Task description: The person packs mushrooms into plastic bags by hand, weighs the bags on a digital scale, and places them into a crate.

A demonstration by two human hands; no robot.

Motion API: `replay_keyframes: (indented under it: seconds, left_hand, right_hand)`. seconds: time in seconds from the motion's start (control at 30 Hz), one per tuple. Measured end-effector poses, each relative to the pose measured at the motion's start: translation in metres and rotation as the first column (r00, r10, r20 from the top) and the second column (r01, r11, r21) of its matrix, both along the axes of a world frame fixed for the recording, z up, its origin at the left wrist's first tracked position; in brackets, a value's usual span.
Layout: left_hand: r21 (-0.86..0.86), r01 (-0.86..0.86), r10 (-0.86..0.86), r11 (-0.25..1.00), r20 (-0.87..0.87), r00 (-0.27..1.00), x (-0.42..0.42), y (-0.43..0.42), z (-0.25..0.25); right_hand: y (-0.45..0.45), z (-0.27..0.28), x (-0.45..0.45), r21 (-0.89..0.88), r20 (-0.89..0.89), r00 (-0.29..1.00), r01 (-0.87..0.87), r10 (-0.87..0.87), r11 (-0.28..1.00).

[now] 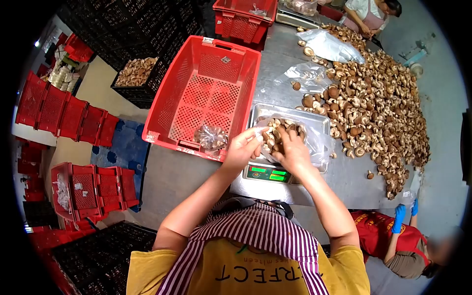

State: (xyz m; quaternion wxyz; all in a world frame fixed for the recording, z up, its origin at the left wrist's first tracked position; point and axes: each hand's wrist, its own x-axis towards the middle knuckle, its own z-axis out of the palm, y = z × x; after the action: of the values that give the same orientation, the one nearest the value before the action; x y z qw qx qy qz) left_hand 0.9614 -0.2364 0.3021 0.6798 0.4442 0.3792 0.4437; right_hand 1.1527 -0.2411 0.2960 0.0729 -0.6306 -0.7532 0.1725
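On the steel table a weighing scale (269, 173) with lit green displays carries a clear plastic bag (320, 147). Brown-capped mushrooms (273, 129) lie inside the bag's opening. At the bag's left edge, my left hand (244, 148) has thumb and fingers closed on the plastic. My right hand (294, 151) rests over the mushrooms with its fingers spread apart, touching them from above; its fingertips are partly hidden among the caps.
Left of the scale stands a red crate (160, 118) with a filled bag of mushrooms (211, 137) inside. A large mushroom heap (373, 108) covers the table's right side. Loose plastic bags (307, 74) lie beyond the scale. A person in blue gloves (398, 216) is at the lower right, another at the far end.
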Motion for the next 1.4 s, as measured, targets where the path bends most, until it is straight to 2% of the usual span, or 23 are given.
replay_keyframes:
  seconds: [0.03,0.07,0.2,0.27,0.33,0.4,0.43,0.5,0.53,0.63,0.7,0.73,0.77,0.8,0.93,1.03,1.1,1.13,1.17,1.2,1.27,1.33,1.4]
  left_hand:
    - [0.022,0.004,-0.004,1.000,0.002,1.000,0.002,0.004,0.001]
    - [0.024,0.005,-0.005,1.000,0.000,1.000,0.003,0.007,0.001]
    - [0.024,-0.027,0.027,0.999,-0.007,1.000,0.000,0.020,-0.005]
    - [0.019,-0.045,0.045,0.999,0.016,0.999,0.002,0.026,-0.016]
    - [0.004,0.002,-0.002,1.000,-0.031,1.000,0.012,0.031,-0.007]
    - [0.016,0.004,-0.004,1.000,-0.002,1.000,0.027,0.038,-0.002]
    - [0.017,0.005,-0.005,1.000,-0.001,1.000,0.030,0.042,0.003]
    - [0.137,0.015,-0.008,0.990,-0.056,0.998,0.035,0.054,0.015]
    - [0.134,0.009,-0.002,0.991,-0.055,0.998,0.038,0.057,0.017]
    - [0.084,0.031,-0.032,0.996,0.016,0.999,0.040,0.061,0.019]
    - [0.078,0.046,-0.044,0.996,-0.035,0.998,0.039,0.060,0.010]
    - [0.076,0.068,-0.061,0.995,-0.087,0.994,0.038,0.059,0.005]
    - [0.026,0.084,-0.081,0.996,-0.110,0.991,0.035,0.058,0.002]
    - [0.024,0.085,-0.082,0.996,-0.110,0.991,0.035,0.057,0.001]
    - [-0.038,0.070,-0.072,0.997,-0.062,0.996,0.031,0.056,-0.010]
    - [0.003,0.077,-0.077,0.997,-0.055,0.996,0.027,0.058,-0.015]
    - [0.007,0.073,-0.072,0.997,-0.097,0.993,0.024,0.056,-0.010]
    - [0.005,0.073,-0.072,0.997,-0.097,0.993,0.023,0.056,-0.013]
    - [0.020,0.071,-0.069,0.997,-0.097,0.993,0.023,0.057,-0.017]
    - [0.038,0.069,-0.065,0.997,-0.094,0.993,0.023,0.058,-0.018]
    - [0.037,0.060,-0.057,0.998,-0.093,0.994,0.024,0.061,-0.015]
    - [0.021,0.070,-0.068,0.997,-0.096,0.993,0.024,0.058,-0.016]
    - [0.005,0.060,-0.060,0.998,-0.023,0.998,0.026,0.061,-0.018]
  right_hand:
    - [0.003,-0.017,-0.004,0.001,0.067,0.998,-0.018,0.018,1.000]
    - [0.001,-0.035,-0.005,0.129,0.132,0.990,-0.062,0.045,0.990]
    - [0.016,-0.037,0.023,0.110,-0.111,0.990,-0.072,0.084,0.991]
    - [0.013,-0.039,0.023,0.093,-0.102,0.989,-0.100,0.109,0.991]
    - [0.005,-0.037,0.007,0.196,0.033,0.992,-0.124,0.120,0.973]
    - [0.014,-0.046,0.012,0.255,-0.007,0.993,-0.114,0.119,0.960]
    - [0.022,-0.055,0.020,0.215,-0.191,0.975,-0.071,0.113,0.974]
    - [0.028,-0.059,0.032,0.141,-0.439,0.897,0.014,0.050,0.990]
    - [0.032,-0.066,0.038,0.175,-0.520,0.852,0.042,0.056,0.984]
    - [0.036,-0.063,0.060,-0.024,-0.730,0.665,0.201,-0.155,0.979]
    - [0.036,-0.043,0.073,-0.255,-0.833,0.424,0.273,-0.354,0.928]
    - [0.035,-0.025,0.075,-0.407,-0.846,0.255,0.259,-0.469,0.876]
    - [0.035,-0.013,0.076,-0.402,-0.878,0.187,0.209,-0.440,0.891]
    - [0.036,-0.009,0.079,-0.409,-0.868,0.213,0.206,-0.448,0.889]
    - [0.038,0.010,0.088,-0.469,-0.883,-0.073,0.115,-0.463,0.876]
    - [0.051,0.026,0.126,-0.343,-0.932,0.018,0.283,-0.363,0.896]
    - [0.059,0.036,0.159,-0.334,-0.933,-0.034,0.456,-0.359,0.825]
    - [0.060,0.038,0.167,-0.173,-0.896,0.225,0.617,-0.383,0.767]
    - [0.061,0.020,0.192,0.233,-0.614,0.662,0.672,-0.430,0.703]
    - [0.061,0.004,0.210,0.597,-0.132,0.852,0.476,-0.506,0.646]
    - [0.038,0.051,0.137,0.214,-0.553,0.747,0.556,-0.370,0.803]
    - [0.009,0.069,0.071,-0.093,-0.484,0.840,0.228,-0.244,0.969]
    - [-0.007,0.054,0.036,0.015,-0.258,0.939,-0.233,0.229,0.972]
